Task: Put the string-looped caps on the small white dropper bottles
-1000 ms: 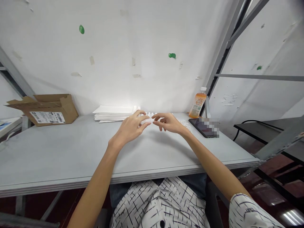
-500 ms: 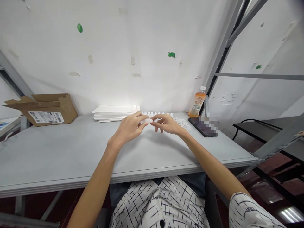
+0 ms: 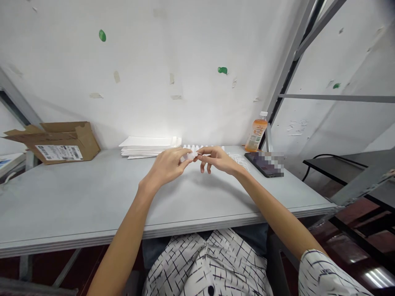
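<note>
My left hand (image 3: 169,164) is closed in a pinch around a small whitish translucent plastic piece (image 3: 189,156), held just above the table. From the other side my right hand (image 3: 216,159) meets it, thumb and forefinger pinched at the piece's right end, its other fingers curled loosely below. Whether the right fingertips hold a separate small part is too small to tell. Directly behind the hands stands a row of several small white pieces (image 3: 202,147), partly hidden by my fingers. A heap of thin white loops or strips (image 3: 239,160) lies just right of my right hand.
A stack of white flat sheets or envelopes (image 3: 149,144) lies at the back left of the grey table (image 3: 77,197). Farther left is an open cardboard box (image 3: 61,142). A dark phone (image 3: 262,164) and an orange drink bottle (image 3: 256,133) are at the right, beside a metal frame (image 3: 286,74).
The fingertips have shifted slightly, and more of the whitish piece now shows between my hands. My right thumb and forefinger have closed in at its end. The rest stays put.
</note>
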A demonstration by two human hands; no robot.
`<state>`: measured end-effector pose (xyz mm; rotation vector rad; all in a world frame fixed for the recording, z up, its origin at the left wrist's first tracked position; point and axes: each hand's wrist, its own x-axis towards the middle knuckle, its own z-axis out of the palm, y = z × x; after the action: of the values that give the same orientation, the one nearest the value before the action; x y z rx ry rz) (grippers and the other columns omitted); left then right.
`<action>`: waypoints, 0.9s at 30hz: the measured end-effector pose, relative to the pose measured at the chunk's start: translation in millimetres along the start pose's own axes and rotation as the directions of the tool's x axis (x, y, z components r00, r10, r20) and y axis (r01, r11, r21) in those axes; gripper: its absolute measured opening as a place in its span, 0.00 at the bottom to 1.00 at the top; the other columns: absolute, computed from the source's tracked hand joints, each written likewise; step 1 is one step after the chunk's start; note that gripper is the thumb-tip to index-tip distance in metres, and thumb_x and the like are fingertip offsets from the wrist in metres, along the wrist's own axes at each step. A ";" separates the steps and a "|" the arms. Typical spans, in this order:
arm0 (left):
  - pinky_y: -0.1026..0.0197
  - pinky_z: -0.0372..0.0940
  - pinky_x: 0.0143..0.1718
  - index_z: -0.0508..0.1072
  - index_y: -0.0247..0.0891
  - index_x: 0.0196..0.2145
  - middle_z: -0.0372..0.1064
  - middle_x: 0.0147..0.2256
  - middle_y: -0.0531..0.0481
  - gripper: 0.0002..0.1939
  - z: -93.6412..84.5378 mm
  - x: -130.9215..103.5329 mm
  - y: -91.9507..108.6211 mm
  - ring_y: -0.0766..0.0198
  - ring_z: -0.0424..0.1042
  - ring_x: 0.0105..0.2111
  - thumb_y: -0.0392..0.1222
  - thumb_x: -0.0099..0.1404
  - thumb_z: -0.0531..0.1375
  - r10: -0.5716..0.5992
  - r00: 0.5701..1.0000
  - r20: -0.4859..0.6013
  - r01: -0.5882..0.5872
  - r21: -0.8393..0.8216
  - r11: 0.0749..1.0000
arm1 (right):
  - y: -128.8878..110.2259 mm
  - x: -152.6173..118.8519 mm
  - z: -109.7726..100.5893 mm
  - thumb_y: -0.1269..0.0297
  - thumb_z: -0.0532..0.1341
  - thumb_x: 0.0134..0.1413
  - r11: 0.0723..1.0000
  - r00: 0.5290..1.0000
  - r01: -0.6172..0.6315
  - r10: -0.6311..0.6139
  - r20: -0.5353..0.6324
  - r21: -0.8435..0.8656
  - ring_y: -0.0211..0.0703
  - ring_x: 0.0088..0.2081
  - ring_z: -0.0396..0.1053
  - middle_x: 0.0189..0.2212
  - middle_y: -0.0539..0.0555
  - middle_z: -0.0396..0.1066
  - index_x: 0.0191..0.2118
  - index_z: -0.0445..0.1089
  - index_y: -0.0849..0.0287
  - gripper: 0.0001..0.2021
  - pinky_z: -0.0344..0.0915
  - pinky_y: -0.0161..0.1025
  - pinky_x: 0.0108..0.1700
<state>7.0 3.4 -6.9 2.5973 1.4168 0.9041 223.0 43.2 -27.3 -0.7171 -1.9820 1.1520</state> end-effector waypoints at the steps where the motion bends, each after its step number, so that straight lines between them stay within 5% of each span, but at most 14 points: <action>1: 0.58 0.65 0.35 0.76 0.41 0.49 0.78 0.42 0.49 0.16 0.0 0.0 -0.1 0.60 0.75 0.34 0.47 0.70 0.54 -0.005 1.000 0.001 0.005 -0.006 1.000 | -0.3 -0.1 -0.1 0.53 0.63 0.60 1.000 1.000 -0.004 0.004 0.006 0.011 0.36 0.27 0.74 0.44 0.59 0.74 0.42 0.74 0.62 0.15 0.68 0.31 0.22; 14: 0.59 0.65 0.35 0.75 0.43 0.51 0.78 0.38 0.51 0.16 1.4 -0.1 -0.3 0.60 0.75 0.32 0.47 0.69 0.56 -0.012 1.000 0.024 0.011 0.032 0.999 | 4.4 1.7 -0.3 0.51 0.60 0.62 1.000 1.000 -0.007 0.007 -0.004 0.012 0.36 0.27 0.75 0.41 0.59 0.75 0.41 0.73 0.62 0.16 0.67 0.32 0.22; 27: 0.59 0.63 0.34 0.79 0.41 0.45 0.75 0.24 0.52 0.17 -1.0 0.2 7.2 0.59 0.75 0.28 0.51 0.70 0.55 -0.014 0.998 0.064 0.012 0.026 1.000 | 3.3 3.9 4.3 0.53 0.61 0.60 0.979 0.960 0.118 -0.156 -0.233 -0.167 0.35 0.23 0.72 0.30 0.52 0.71 0.33 0.72 0.61 0.15 0.64 0.32 0.22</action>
<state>12.0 -0.9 -3.8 2.6065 1.4368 0.7989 217.6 45.5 -30.5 -0.7480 -1.8893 0.7956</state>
